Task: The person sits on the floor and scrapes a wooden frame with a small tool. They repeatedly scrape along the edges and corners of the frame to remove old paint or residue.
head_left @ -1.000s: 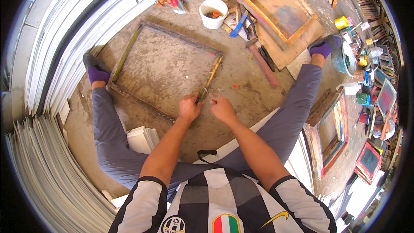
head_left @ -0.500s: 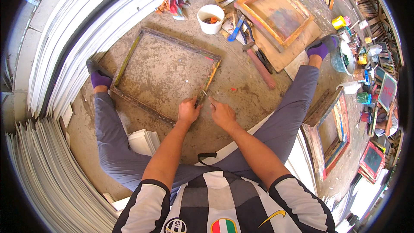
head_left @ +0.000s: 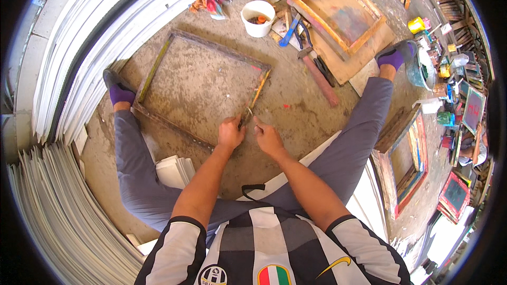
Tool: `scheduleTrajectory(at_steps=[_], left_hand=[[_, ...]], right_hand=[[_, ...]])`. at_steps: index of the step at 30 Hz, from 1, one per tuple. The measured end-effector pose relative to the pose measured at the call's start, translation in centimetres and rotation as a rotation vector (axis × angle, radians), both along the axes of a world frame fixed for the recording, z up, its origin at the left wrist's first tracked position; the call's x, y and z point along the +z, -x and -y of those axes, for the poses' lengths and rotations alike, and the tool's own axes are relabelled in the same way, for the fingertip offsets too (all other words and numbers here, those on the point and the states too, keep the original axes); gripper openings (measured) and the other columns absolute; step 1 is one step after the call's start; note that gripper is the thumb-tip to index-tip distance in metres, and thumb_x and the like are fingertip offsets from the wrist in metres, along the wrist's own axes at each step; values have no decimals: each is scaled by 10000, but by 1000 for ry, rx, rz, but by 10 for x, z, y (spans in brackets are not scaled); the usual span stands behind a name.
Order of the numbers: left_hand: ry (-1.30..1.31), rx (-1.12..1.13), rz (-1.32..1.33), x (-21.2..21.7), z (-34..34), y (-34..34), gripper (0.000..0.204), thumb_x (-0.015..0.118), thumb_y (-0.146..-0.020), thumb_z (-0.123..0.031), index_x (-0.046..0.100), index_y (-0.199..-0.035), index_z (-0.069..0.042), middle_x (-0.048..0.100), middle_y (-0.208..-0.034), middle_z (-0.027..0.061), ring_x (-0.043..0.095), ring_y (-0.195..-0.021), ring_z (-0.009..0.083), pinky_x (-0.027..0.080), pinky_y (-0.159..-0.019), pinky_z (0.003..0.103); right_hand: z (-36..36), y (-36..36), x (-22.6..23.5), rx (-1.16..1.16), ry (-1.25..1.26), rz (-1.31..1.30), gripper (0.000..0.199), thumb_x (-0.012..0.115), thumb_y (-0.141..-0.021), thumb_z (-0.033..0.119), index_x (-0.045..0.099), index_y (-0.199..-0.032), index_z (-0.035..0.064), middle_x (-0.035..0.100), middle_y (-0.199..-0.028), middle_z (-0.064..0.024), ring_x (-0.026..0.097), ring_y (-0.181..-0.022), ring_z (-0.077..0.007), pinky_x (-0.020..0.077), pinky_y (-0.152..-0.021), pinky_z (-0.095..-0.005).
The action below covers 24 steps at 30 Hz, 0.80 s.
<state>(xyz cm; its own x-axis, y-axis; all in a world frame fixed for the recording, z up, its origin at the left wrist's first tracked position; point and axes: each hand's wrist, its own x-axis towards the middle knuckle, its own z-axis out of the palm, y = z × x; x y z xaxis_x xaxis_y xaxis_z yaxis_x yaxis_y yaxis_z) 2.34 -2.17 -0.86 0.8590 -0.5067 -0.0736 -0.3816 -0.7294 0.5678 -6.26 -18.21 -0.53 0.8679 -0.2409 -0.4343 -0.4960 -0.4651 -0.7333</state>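
A worn wooden frame (head_left: 173,126) without a panel lies on the concrete floor between my spread legs. My left hand (head_left: 231,133) is closed around the frame's right side bar, close to its near corner. Just right of that bar is my right hand (head_left: 270,138), its fingers closed and its index finger toward the wood. A small pale sliver (head_left: 250,110) shows between the fingertips and the bar. Whatever my right hand grips is too small and too covered to name.
Beyond the frame stand a white bucket (head_left: 257,30), a hammer (head_left: 320,80) and blue-handled pliers (head_left: 289,32). Another frame (head_left: 346,47) rests on a board. White sheets (head_left: 47,200) are stacked along the left. Paint containers (head_left: 417,25) and more frames (head_left: 385,179) line the right; a person sits at far right.
Both hands stay at the right bar of the frame, with only a very slight shift. The frame's far left corner has moved slightly away; nothing has been let go.
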Motion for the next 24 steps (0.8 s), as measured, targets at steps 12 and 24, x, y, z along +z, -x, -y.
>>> scheduleTrajectory(at_steps=[12, 24], left_hand=[[-69, 27, -46, 3, 4, -2, 481, 791, -770, -192, 675, -1204, -18, 701, -982, 188, 675, -977, 382, 551, -844, 468], [-26, 34, -75, 6, -2, -2, 429, 792, -774, -179, 678, -1158, -24, 699, -963, 199, 676, -956, 398, 547, -841, 478]], right_hand=[[21, 0, -39, -54, -247, 131, 423, 592, -999, 234, 605, -1422, 254, 729, -944, -216, 723, -860, -357, 539, -774, -454], [7, 2, 20, 190, 560, 29, 425, 555, -1008, 225, 609, -1414, 336, 726, -950, -187, 716, -847, -352, 555, -707, -498]])
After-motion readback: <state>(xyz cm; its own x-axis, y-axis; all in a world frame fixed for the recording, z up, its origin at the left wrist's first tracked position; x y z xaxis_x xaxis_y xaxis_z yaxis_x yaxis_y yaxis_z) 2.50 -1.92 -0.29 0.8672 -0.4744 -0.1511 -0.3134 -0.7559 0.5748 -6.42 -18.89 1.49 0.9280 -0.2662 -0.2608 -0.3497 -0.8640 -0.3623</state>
